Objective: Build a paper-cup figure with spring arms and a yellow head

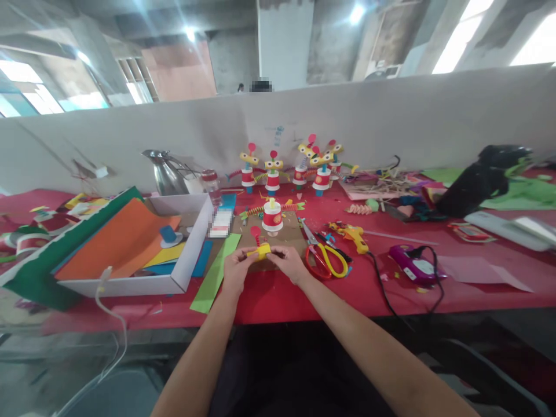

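Between my two hands is a small yellow paper piece with a red paper disc standing up from it on a short stem. My left hand pinches its left end, and my right hand pinches the right end. Just beyond stands a paper-cup figure in red and white, with coiled paper arms out to both sides. It rests on a brown cardboard sheet. A green paper strip lies left of my left hand. Scissors with red and yellow handles lie beside my right forearm.
Several finished cup figures stand along the back wall. On the left are a white box of coloured paper and a steel jug. To the right lie a yellow glue gun, its black cord and a purple device.
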Demonstrator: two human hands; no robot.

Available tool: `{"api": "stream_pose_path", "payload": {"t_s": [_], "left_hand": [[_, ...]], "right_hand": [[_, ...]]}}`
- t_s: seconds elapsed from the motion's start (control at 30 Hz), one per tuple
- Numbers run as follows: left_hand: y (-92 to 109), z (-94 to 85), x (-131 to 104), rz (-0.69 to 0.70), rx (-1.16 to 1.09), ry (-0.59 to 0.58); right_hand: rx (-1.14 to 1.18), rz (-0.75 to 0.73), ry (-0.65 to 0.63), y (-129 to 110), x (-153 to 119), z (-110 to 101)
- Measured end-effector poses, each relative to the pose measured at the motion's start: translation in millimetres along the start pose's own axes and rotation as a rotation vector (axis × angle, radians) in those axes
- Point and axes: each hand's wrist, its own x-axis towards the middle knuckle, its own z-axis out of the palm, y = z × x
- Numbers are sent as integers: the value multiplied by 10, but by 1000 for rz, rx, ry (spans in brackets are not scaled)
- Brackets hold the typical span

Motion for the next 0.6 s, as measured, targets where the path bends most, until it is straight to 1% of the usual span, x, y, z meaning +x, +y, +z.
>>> {"api": "stream_pose_path", "payload": {"t_s": [0.27,0.4,0.47,0.6], "left_hand": [[6,18,8,-19,25,-17],[-19,15,30,-30,65,2],[-17,15,36,-38,80,1],[23,8,11,-59,86,-45]], "right_hand": [[-13,30,28,-39,-3,-3],[63,51,80,-71,-12,6],[106,61,84,-83,-14,8],[150,79,71,-89,-12,5]]}}
